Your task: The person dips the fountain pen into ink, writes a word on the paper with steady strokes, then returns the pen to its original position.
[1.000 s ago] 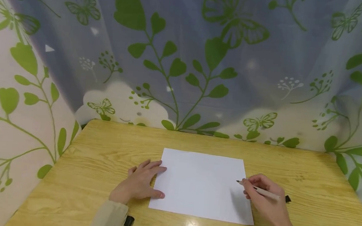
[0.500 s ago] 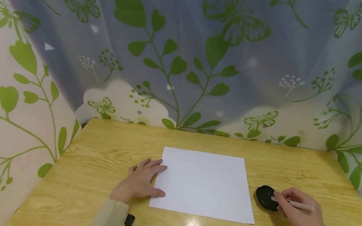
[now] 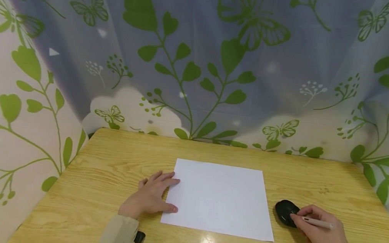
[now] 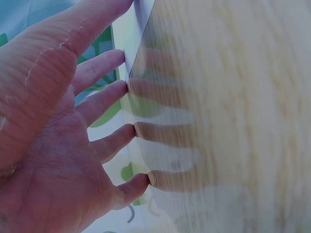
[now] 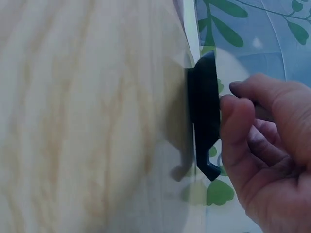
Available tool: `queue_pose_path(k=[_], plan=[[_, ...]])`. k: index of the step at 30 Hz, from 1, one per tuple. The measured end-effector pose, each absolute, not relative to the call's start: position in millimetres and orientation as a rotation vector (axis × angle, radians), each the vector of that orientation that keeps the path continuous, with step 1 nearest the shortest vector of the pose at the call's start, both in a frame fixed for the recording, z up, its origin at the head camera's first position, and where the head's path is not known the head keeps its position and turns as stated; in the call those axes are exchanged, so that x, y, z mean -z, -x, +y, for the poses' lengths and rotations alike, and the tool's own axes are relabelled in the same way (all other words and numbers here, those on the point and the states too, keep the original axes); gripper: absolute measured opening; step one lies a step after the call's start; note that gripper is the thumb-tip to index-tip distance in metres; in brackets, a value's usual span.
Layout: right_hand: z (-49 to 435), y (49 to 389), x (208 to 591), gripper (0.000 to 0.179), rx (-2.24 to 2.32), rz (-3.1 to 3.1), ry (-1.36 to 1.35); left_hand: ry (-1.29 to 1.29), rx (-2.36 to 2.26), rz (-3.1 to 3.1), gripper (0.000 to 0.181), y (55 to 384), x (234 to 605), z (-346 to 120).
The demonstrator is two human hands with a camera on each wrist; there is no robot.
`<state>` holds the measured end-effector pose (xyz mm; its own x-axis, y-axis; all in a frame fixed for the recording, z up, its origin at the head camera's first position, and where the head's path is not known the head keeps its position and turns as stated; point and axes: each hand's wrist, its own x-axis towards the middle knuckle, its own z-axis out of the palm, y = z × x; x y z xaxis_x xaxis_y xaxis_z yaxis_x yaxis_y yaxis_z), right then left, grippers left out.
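Note:
A blank white sheet of paper (image 3: 220,201) lies flat on the wooden table. My left hand (image 3: 151,195) rests at its left edge, fingers spread, with the thumb and a fingertip on the sheet. In the left wrist view the left hand's fingertips (image 4: 129,87) touch the table and paper edge. To the right of the sheet, my right hand (image 3: 324,227) pinches a slim pale pen (image 3: 319,222) over a small black rounded dish (image 3: 284,212). Fingers hide the pen's tip. In the right wrist view the fingers are close beside the black dish (image 5: 205,107); contact is unclear.
The wooden table (image 3: 125,154) runs back to a curtain (image 3: 198,79) printed with green leaves and butterflies. More of this cloth hangs at the left side. A black band piece (image 3: 139,239) shows beside the left sleeve (image 3: 118,234).
My right hand has moved the pen from above the sheet's right edge rightward to the black dish, then shifted slightly there. The left hand and paper have stayed in place.

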<state>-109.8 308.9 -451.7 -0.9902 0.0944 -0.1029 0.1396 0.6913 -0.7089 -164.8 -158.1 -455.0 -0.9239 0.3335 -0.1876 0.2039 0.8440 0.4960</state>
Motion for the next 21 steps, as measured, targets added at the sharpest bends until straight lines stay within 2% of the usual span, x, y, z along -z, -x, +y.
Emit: queue_pose_path(k=[9,21], plan=[[312.9,111.3,450.3,0.023,1.171,2.782,-0.174,-0.408,-0.713,2.753,0.078,164.1,452.9,-157.3],[311.8,110.6,452.8,0.026,1.205,2.804,-0.213,-0.415,-0.705,2.755,0.079,164.9,454.8,-158.5]])
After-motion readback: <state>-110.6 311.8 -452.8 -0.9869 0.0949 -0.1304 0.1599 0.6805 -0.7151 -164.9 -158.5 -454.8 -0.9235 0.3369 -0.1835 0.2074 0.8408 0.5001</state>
